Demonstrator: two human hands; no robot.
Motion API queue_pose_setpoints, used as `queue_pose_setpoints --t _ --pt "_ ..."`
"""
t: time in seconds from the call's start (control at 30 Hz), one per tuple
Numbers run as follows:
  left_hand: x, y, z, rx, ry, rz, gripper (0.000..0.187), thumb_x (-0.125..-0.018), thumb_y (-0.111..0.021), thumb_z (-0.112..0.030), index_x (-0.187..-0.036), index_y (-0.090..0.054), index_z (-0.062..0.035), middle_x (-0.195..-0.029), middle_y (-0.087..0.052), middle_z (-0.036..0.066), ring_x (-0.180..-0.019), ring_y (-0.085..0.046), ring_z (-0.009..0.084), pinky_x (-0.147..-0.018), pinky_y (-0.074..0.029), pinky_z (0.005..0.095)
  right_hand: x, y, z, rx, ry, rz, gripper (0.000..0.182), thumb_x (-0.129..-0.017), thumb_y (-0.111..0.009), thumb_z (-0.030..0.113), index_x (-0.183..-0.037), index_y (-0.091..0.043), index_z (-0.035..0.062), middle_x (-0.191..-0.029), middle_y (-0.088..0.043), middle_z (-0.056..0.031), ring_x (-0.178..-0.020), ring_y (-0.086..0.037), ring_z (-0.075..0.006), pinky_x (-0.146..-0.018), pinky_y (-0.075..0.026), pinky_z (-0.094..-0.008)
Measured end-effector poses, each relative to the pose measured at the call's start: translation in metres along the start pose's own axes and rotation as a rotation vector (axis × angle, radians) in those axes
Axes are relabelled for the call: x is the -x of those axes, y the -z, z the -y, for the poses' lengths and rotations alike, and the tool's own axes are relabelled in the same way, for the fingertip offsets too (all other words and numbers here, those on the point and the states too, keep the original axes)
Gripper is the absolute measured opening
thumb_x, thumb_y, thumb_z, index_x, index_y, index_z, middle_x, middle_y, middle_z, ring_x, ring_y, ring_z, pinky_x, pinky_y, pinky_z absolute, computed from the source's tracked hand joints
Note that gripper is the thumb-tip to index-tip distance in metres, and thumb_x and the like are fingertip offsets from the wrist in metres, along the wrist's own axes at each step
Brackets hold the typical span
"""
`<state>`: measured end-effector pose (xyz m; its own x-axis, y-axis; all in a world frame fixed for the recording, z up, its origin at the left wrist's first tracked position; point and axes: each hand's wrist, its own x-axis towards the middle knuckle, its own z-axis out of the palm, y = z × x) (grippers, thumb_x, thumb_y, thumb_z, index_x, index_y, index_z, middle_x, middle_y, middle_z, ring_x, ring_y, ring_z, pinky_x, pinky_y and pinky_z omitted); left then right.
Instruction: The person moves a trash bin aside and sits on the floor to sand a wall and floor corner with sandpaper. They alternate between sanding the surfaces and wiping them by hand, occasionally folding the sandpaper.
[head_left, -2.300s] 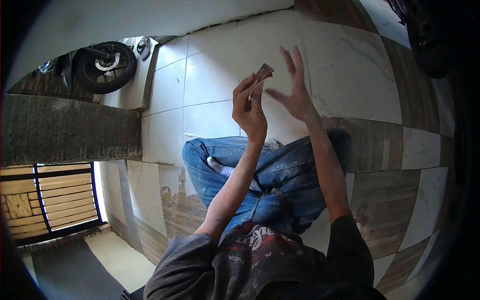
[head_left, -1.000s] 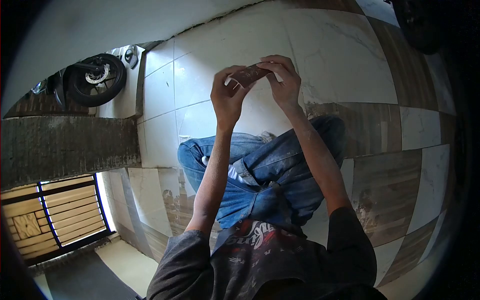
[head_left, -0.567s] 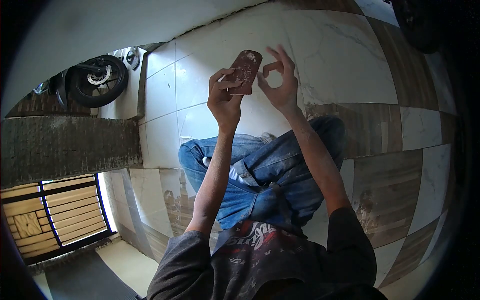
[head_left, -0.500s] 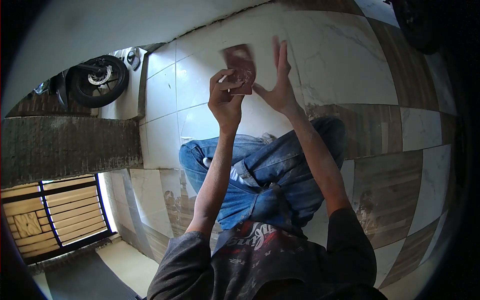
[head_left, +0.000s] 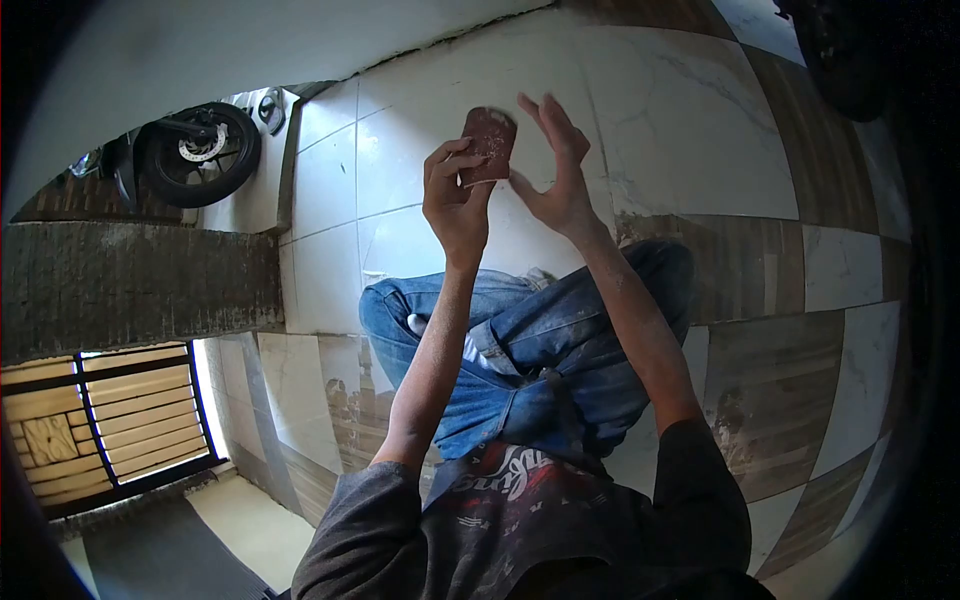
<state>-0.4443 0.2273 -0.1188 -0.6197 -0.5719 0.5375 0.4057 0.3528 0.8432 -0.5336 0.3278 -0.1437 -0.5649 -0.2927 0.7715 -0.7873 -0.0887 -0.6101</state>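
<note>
A small reddish-brown piece of sandpaper (head_left: 488,146), flecked with pale dust, is held up over the floor tiles. Its far end curls over. My left hand (head_left: 456,200) is closed on its left side and lower edge, fingers across the face and thumb beneath. My right hand (head_left: 562,180) is raised just to the right of the sheet, fingers apart and holding nothing. Its thumb tip comes right by the sheet's lower right edge. Both hands are out beyond my crossed legs in blue jeans (head_left: 540,350).
I sit on a floor of white and brown tiles (head_left: 690,120). At the left, past a dark ledge (head_left: 140,290), stands a motorcycle wheel (head_left: 203,155). A slatted gate (head_left: 140,420) is at lower left. Another dark wheel (head_left: 840,60) shows at upper right.
The sandpaper's far end, upright and blurred before, now curls over, so the sheet looks shorter. My right hand's fingers have bent and leaned left toward it. My left hand keeps its hold.
</note>
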Motion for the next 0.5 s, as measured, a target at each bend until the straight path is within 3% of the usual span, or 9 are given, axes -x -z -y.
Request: queue_pose_setpoints --t 0.03,0.13,0.2,0.23,0.3,0.37,0.43,0.5 --pt "0.000 0.002 -0.002 0.006 0.078 0.007 0.032 -0.074 -0.068 0.014 -0.100 -0.055 0.0003 -0.123 -0.049 0.012 -0.114 -0.055 0.0240 -0.091 -0.056 0.0328 0.003 -0.001 -0.002 -0.004 0.000 0.002 0.079 -0.078 -0.075 0.017 -0.143 -0.032 0.0120 -0.143 -0.044 -0.0046 -0.137 -0.033 -0.0227 -0.105 -0.018 -0.0434" --pt "0.001 0.001 -0.001 -0.025 0.008 0.008 0.037 -0.075 -0.067 0.014 -0.105 -0.052 -0.0009 -0.123 -0.049 0.013 -0.114 -0.055 0.0235 -0.091 -0.056 0.0323 0.006 -0.001 -0.006 0.015 0.050 -0.045 0.067 -0.078 -0.073 0.013 -0.137 -0.042 0.0154 -0.139 -0.047 -0.0039 -0.133 -0.038 -0.0230 -0.104 -0.020 -0.0429" --pt "0.003 0.003 0.004 -0.053 -0.027 0.034 0.037 -0.076 -0.065 0.015 -0.106 -0.051 -0.0007 -0.124 -0.049 0.013 -0.114 -0.056 0.0237 -0.090 -0.056 0.0319 0.005 0.002 -0.005 0.103 0.098 0.003 0.047 -0.078 -0.069 0.005 -0.122 -0.058 0.0167 -0.133 -0.051 -0.0031 -0.127 -0.044 -0.0231 -0.102 -0.030 -0.0418" --pt "0.003 0.003 0.003 -0.082 -0.063 0.062 0.038 -0.076 -0.063 0.016 -0.108 -0.051 -0.0004 -0.124 -0.050 0.014 -0.114 -0.056 0.0238 -0.090 -0.056 0.0316 0.006 0.002 -0.007 0.104 0.097 0.003 0.047 -0.078 -0.069 0.005 -0.122 -0.058 0.0167 -0.133 -0.051 -0.0031 -0.127 -0.044 -0.0231 -0.102 -0.030 -0.0418" --pt "0.007 0.001 0.000 -0.060 -0.030 0.050 0.036 -0.080 -0.062 0.011 -0.113 -0.050 0.0006 -0.127 -0.049 0.016 -0.113 -0.057 0.0249 -0.089 -0.055 0.0325 0.008 -0.002 -0.012 0.010 0.007 -0.062 0.034 -0.076 -0.067 -0.001 -0.107 -0.066 0.0152 -0.121 -0.056 -0.0056 -0.117 -0.052 -0.0219 -0.093 -0.042 -0.0375" --pt "0.007 0.001 0.001 -0.041 0.001 0.034 0.036 -0.085 -0.062 0.006 -0.118 -0.049 0.0016 -0.129 -0.049 0.018 -0.112 -0.058 0.0260 -0.089 -0.055 0.0334 0.007 -0.003 -0.016 -0.134 -0.067 -0.086 0.032 -0.076 -0.067 -0.003 -0.104 -0.067 0.0142 -0.115 -0.058 -0.0065 -0.111 -0.055 -0.0214 -0.089 -0.046 -0.0360" --pt "0.002 0.002 0.010 0.128 0.181 0.041 0.037 -0.082 -0.055 0.014 -0.117 -0.052 0.0005 -0.131 -0.049 0.017 -0.115 -0.056 0.0256 -0.087 -0.056 0.0322 0.005 -0.006 -0.017 -0.279 -0.137 -0.108 0.030 -0.077 -0.066 -0.004 -0.101 -0.067 0.0132 -0.110 -0.059 -0.0074 -0.105 -0.058 -0.0209 -0.085 -0.049 -0.0346" --pt "0.001 0.005 0.013 0.120 0.148 0.113 0.031 -0.084 -0.055 0.011 -0.114 -0.055 0.0021 -0.130 -0.052 0.018 -0.116 -0.056 0.0259 -0.090 -0.054 0.0332 0.004 -0.008 -0.015 -0.463 -0.172 -0.194 0.028 -0.077 -0.068 -0.002 -0.102 -0.066 0.0102 -0.101 -0.061 -0.0079 -0.097 -0.061 -0.0190 -0.085 -0.049 -0.0342"
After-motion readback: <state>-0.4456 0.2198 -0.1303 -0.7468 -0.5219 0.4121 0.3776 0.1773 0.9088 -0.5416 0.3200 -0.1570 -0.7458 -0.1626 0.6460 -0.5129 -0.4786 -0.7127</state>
